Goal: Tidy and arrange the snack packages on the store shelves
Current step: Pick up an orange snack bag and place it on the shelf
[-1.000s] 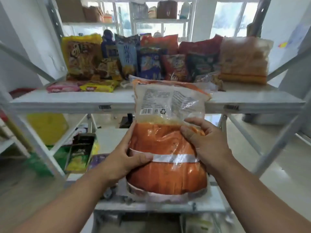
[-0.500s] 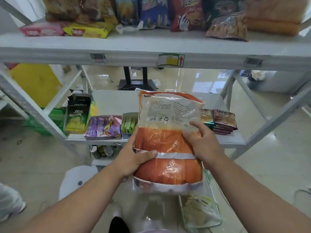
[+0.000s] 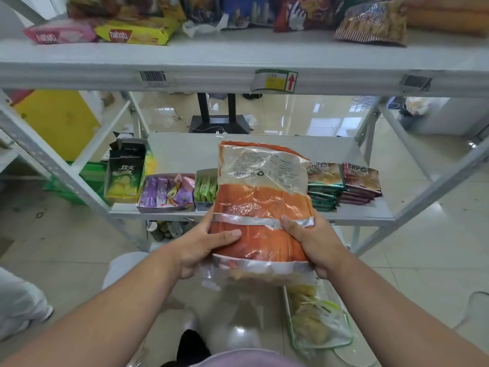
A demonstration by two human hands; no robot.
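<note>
I hold a large orange-and-white snack bag [image 3: 262,205] upright in front of the lower shelf [image 3: 264,147]. My left hand [image 3: 203,245] grips its lower left edge, thumb across the front. My right hand [image 3: 312,239] grips its lower right edge. The bag's back label with a barcode faces me. Behind it on the lower shelf lie a green snack box [image 3: 125,173], a purple candy tray [image 3: 166,193], a green sachet tray [image 3: 205,188] and stacked flat packs [image 3: 344,184]. The upper shelf [image 3: 238,67] carries pink [image 3: 59,35] and yellow wafer packs [image 3: 135,34] and several chip bags [image 3: 370,21].
A clear bag of snacks [image 3: 317,321] lies low at the right, below my hands. Diagonal grey shelf braces [image 3: 50,165] cross both sides. A black stand [image 3: 219,117] and a yellow box [image 3: 57,120] sit behind the shelves. Another person's white-clad leg [image 3: 18,303] is at the left.
My view has dropped from the upper shelf to the lower shelf. The orange bag came down with both hands and now sits in front of the lower shelf; my right hand slid lower on it.
</note>
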